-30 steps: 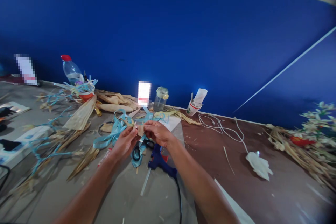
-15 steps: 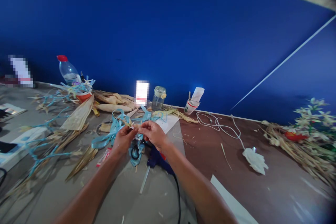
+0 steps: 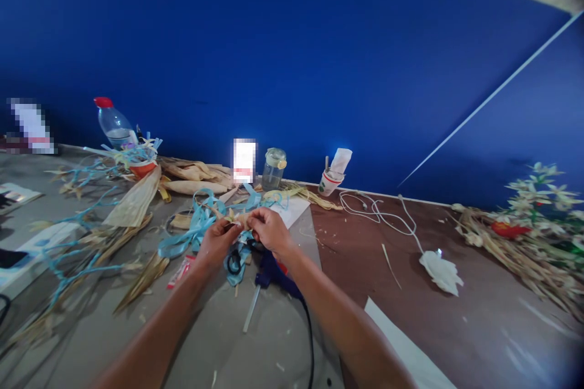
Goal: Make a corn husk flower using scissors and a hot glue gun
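Observation:
My left hand (image 3: 218, 242) and my right hand (image 3: 270, 230) meet above the table, both pinching a small pale piece of dried corn husk (image 3: 241, 218) between the fingertips. Light blue ribbon strips (image 3: 194, 232) lie curled just under and left of the hands. Black-handled scissors (image 3: 236, 262) rest below my left hand. A blue hot glue gun (image 3: 272, 278) lies under my right wrist, its glue stick (image 3: 251, 316) pointing toward me and its black cord (image 3: 311, 340) running down.
Dried husks (image 3: 137, 200) and blue-dyed stalks (image 3: 68, 261) cover the left. Along the blue wall stand a red-capped bottle (image 3: 112, 124), a glass jar (image 3: 274, 168) and a paper cup (image 3: 329, 181). A white cable (image 3: 378, 214), a white husk flower (image 3: 440, 270) and a flower bunch (image 3: 524, 237) lie right.
Both hands stay together on the husk piece, working it with small finger movements. The view has drifted slightly, so everything sits a little further left and higher.

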{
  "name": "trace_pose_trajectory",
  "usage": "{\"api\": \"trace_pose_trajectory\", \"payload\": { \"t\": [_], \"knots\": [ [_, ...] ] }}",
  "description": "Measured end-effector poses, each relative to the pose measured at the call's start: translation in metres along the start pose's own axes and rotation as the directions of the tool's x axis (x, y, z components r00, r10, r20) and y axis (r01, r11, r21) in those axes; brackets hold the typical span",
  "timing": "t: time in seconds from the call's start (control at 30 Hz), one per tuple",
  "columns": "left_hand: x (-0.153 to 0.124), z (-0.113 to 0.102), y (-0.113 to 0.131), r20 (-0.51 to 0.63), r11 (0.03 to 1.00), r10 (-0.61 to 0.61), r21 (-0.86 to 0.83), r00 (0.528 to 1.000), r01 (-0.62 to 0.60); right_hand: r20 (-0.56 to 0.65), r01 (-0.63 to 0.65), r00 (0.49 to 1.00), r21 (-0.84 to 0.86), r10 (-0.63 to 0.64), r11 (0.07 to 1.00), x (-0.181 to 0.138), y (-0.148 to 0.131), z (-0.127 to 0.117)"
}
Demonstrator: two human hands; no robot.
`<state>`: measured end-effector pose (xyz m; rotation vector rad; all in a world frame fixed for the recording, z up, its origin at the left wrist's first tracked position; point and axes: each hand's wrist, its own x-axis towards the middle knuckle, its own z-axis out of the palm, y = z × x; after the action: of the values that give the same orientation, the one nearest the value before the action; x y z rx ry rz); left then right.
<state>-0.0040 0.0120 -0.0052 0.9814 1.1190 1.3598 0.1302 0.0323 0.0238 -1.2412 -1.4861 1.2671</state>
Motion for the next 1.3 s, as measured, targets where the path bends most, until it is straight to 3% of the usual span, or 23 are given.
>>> {"api": "trace_pose_trajectory", "payload": {
  "t": [0.1, 0.3, 0.5, 0.9, 1.3],
  "knots": [
    [0.000, 0.002, 0.003, 0.006, 1.000, 0.003, 0.013, 1.000, -0.003, -0.005, 0.014, 1.000, 0.027, -0.014, 1.000, 0.000, 0.001, 0.000],
    [0.000, 0.002, 0.002, -0.006, 0.999, 0.035, 0.021, 0.999, -0.035, 0.039, -0.043, 0.999, 0.246, 0.034, 0.968, 0.000, 0.006, 0.004],
    [-0.001, 0.003, 0.004, 0.006, 0.999, 0.030, 0.029, 1.000, -0.030, -0.068, 0.044, 0.997, 0.188, -0.031, 0.981, -0.001, 0.009, 0.008],
    [0.004, -0.003, -0.010, 0.012, 0.994, 0.069, 0.089, 0.998, -0.070, -0.063, 0.069, 0.996, 0.138, -0.060, 0.988, -0.006, 0.010, 0.010],
    [0.004, -0.005, -0.012, 0.078, 0.954, 0.072, 0.287, 0.994, -0.092, -0.104, 0.033, 0.994, 0.095, -0.023, 0.995, -0.006, 0.014, 0.012]
  ]
}}
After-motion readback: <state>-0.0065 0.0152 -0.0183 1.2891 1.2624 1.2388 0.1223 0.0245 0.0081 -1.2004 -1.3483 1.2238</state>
